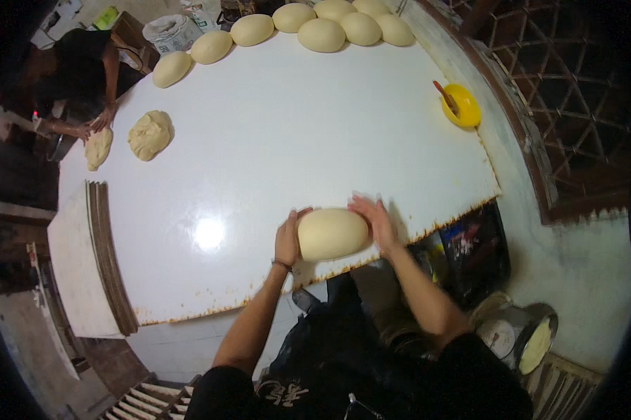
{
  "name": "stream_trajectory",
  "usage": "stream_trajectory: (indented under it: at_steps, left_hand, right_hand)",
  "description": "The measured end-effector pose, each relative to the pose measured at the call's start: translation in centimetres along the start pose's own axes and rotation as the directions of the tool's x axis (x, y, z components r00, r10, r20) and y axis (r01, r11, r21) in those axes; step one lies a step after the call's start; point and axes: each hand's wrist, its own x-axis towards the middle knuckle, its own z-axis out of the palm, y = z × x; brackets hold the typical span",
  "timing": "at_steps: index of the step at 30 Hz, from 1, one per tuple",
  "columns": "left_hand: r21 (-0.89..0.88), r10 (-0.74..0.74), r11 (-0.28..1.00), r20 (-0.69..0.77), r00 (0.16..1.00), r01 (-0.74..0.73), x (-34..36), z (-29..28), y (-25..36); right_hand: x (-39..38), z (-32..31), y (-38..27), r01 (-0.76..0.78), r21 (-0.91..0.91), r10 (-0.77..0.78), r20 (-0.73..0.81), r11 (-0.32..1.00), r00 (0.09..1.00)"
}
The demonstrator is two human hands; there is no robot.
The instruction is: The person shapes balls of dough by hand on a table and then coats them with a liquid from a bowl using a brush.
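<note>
A large smooth oval piece of dough [333,234] sits at the near edge of the white table, between my two hands. My left hand [287,239] cups its left end, fingers pointing away from me. Against the right end rests my right hand [378,224], its fingers partly spread and slightly blurred. Together the palms hold the dough from both sides. Some fingertips of the left hand are hidden behind the dough.
Several smooth dough ovals [252,30] line the table's far edge. A rough dough lump [149,135] lies left, near a co-worker's hands [97,124] pressing another dough piece [98,148]. Stacked boards [91,259] stand at the left; a yellow bowl [469,108] holds a red-handled tool.
</note>
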Motion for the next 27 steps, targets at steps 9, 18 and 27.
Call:
stream_trajectory:
  at_steps: [9, 18, 27]
  left_hand:
    - [-0.478, -0.018, 0.854, -0.423, 0.906, -0.206, 7.1, 8.6, 7.4]
    - [-0.049, 0.148, 0.987, -0.095, 0.984, -0.153, 24.7, 2.6, 8.7]
    - [0.197, -0.095, 0.976, 0.012, 0.995, 0.091, 19.2, 1.8, 8.4]
  right_hand:
    - [14.4, 3.9, -14.6, -0.293, 0.285, 0.245, 0.194, 0.913, 0.950]
    - [29.2, -2.7, -14.8, -0.228, -0.161, 0.258, 0.198, 0.960, 0.946]
    - [21.6, -0.8, -11.9, -0.262, -0.345, 0.303, 0.068, 0.901, 0.951]
